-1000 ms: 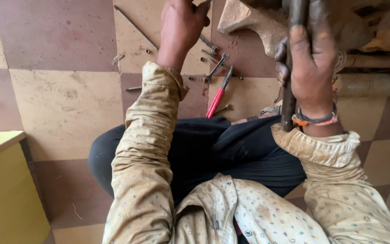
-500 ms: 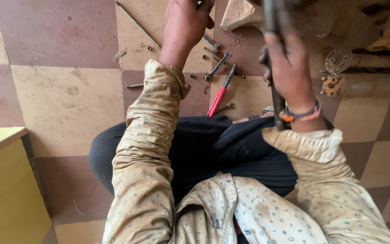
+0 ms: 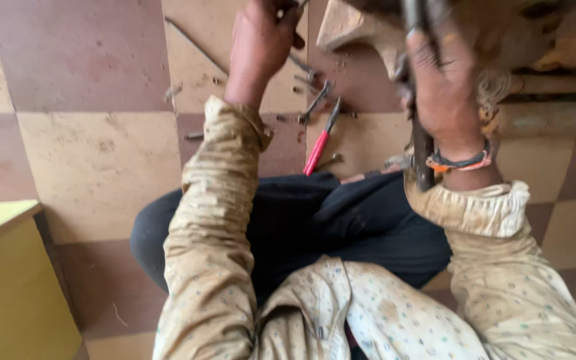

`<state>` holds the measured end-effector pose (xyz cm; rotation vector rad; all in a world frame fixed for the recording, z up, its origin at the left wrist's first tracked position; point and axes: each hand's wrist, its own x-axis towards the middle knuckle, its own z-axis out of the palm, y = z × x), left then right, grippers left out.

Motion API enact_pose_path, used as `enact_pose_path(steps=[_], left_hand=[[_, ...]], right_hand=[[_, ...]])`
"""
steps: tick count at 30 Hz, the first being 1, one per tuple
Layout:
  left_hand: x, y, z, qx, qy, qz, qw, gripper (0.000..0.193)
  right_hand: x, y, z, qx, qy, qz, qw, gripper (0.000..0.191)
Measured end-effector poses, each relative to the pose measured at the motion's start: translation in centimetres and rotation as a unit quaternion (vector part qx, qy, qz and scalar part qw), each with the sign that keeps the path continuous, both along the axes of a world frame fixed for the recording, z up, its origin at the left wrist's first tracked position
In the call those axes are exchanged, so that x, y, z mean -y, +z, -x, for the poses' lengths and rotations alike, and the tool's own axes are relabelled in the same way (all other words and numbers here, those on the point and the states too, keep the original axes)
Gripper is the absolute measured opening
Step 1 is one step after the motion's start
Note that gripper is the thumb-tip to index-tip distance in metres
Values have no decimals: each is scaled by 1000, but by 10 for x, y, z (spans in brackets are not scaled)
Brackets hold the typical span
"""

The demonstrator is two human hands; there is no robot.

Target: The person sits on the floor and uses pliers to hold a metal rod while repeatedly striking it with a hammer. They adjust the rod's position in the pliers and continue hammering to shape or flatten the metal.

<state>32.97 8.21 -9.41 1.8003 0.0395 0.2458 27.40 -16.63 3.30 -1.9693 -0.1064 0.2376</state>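
I sit on a tiled floor with both arms raised in front of me. My right hand is closed around a dark metal bar held upright, its lower end reaching below my wrist with its bracelet. My left hand is closed near the top edge of the view, gripping a small tool whose tip barely shows. Above my right hand hangs a grimy piece of machinery, blurred and partly cut off.
Red-handled pliers and several small metal tools lie on the floor between my hands. A thin rod lies further left. A yellow box stands at the lower left. Rusty pipes run at right.
My right hand with the bar has shifted left and tilted slightly. My left hand has stayed high at the top edge. The view has swung a little.
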Motion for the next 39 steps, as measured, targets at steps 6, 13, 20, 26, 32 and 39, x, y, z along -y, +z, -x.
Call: enact_pose_path(steps=[6, 13, 20, 26, 32, 39], left_hand=[[-4, -7, -7, -18, -49, 51, 997, 15], [3, -18, -6, 56, -51, 59, 995, 21], [2, -9, -6, -74, -29, 19, 997, 13], [2, -2, -3, -20, -24, 38, 999, 11], [-3, -4, -3, -75, -68, 27, 995, 12], [-3, -4, -8, -56, -88, 153, 983, 11]], right_hand=[[-19, 4, 3, 28, 57, 30, 998, 47], [9, -14, 8, 25, 25, -53, 998, 40], [-5, 43, 31, 46, -18, -82, 995, 22], [-28, 8, 5, 118, 56, -15, 991, 38], [4, -14, 13, -6, -3, -75, 997, 33], [-17, -5, -7, 51, 105, 61, 991, 45]])
